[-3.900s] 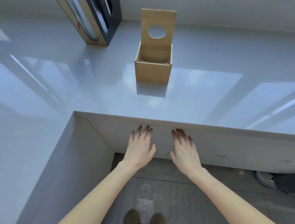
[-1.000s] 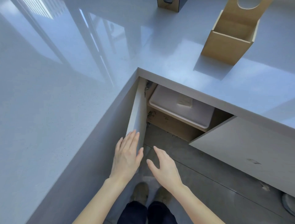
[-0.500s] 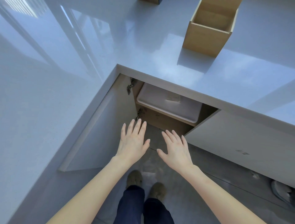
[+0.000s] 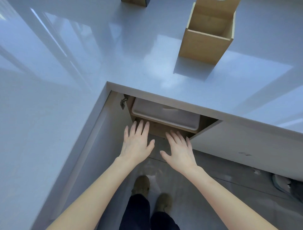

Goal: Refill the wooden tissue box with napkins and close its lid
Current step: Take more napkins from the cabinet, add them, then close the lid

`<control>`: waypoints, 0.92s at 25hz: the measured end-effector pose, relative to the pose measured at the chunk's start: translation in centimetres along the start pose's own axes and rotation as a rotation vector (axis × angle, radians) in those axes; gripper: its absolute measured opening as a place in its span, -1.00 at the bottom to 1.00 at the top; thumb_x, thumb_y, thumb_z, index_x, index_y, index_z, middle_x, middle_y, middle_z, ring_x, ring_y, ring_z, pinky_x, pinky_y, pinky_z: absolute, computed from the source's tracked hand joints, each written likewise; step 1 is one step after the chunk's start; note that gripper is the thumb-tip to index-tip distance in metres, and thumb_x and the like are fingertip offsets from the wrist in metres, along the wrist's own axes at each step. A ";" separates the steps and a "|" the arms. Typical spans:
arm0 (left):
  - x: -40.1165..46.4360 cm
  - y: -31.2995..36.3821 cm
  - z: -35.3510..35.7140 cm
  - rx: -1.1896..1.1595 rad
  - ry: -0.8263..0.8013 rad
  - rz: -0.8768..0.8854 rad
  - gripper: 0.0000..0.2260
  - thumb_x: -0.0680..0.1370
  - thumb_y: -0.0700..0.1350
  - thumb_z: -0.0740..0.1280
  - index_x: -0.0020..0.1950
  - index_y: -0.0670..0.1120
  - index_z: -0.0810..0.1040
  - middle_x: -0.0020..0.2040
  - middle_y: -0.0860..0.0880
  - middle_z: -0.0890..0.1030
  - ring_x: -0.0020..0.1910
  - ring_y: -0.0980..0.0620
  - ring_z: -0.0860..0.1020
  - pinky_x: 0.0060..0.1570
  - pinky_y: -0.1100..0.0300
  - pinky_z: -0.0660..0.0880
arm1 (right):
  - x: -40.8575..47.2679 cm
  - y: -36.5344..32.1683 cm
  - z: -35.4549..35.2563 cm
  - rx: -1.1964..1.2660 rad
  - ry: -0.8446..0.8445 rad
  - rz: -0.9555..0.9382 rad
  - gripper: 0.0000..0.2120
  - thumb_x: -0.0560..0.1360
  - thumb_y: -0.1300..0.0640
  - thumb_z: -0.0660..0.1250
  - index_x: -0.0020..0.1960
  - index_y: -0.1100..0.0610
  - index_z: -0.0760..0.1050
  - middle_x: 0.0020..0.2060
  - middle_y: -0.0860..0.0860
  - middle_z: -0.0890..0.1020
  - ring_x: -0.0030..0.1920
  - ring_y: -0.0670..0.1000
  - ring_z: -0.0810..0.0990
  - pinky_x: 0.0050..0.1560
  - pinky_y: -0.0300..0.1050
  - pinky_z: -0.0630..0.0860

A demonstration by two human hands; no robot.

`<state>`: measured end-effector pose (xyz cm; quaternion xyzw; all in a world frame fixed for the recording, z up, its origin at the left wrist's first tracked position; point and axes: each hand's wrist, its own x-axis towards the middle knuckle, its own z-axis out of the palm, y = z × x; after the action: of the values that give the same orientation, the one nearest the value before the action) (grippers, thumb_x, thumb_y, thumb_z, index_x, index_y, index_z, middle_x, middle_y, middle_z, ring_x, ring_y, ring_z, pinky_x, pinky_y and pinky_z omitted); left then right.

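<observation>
The wooden tissue box (image 4: 203,46) stands on the glossy counter (image 4: 114,54) at the upper right, its lid raised and cut off by the top edge; no napkins show inside. Below the counter edge an open cabinet holds a white plastic bin (image 4: 164,115) with a lid on a shelf. My left hand (image 4: 136,142) and my right hand (image 4: 179,149) reach side by side toward the shelf front, fingers spread, holding nothing. No napkins are visible.
The left cabinet door (image 4: 105,131) is swung fully open against the side counter. The right cabinet door (image 4: 246,144) stands ajar beside my right hand. A dark framed object (image 4: 134,1) sits at the counter's back edge. My shoes (image 4: 141,183) stand on the grey floor.
The left cabinet door has swung fully open. Both hands have moved forward toward the shelf with the white bin. The view has shifted so the box sits further right.
</observation>
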<state>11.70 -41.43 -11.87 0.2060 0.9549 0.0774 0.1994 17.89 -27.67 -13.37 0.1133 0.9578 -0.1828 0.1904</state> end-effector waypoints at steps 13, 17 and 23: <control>7.5 -0.6 2.8 -0.188 -0.073 -0.005 -0.44 0.58 0.02 0.09 0.52 -0.06 -0.03 0.55 -0.06 0.04 0.51 -0.09 0.05 0.48 0.01 -0.01 | 6.1 2.6 1.3 0.066 -0.001 0.087 -0.38 0.55 -0.10 0.12 0.52 0.03 -0.01 0.55 -0.03 0.02 0.54 0.00 -0.06 0.52 -0.01 -0.13; 10.7 -0.9 5.6 -0.325 -0.051 0.000 -0.45 0.57 -0.05 0.13 0.51 -0.10 0.01 0.54 -0.08 0.11 0.49 -0.10 0.15 0.46 0.01 0.12 | 9.3 5.6 3.4 0.098 0.023 0.091 -0.39 0.56 -0.08 0.13 0.52 0.05 0.02 0.54 -0.01 0.05 0.54 0.00 -0.04 0.52 0.03 -0.11; 17.1 -0.3 10.1 -0.579 -0.051 -0.025 -0.49 0.60 -0.01 0.10 0.50 -0.13 0.07 0.51 -0.09 0.19 0.47 -0.07 0.21 0.40 0.13 0.17 | 15.2 9.6 7.4 0.324 0.203 0.156 -0.46 0.55 -0.02 0.19 0.47 0.13 0.19 0.47 0.06 0.27 0.47 0.06 0.23 0.45 -0.03 0.20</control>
<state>1.47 -33.80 -27.11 0.1305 0.8902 0.3392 0.2746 9.37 -19.61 -28.87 0.2341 0.9185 -0.3071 0.0857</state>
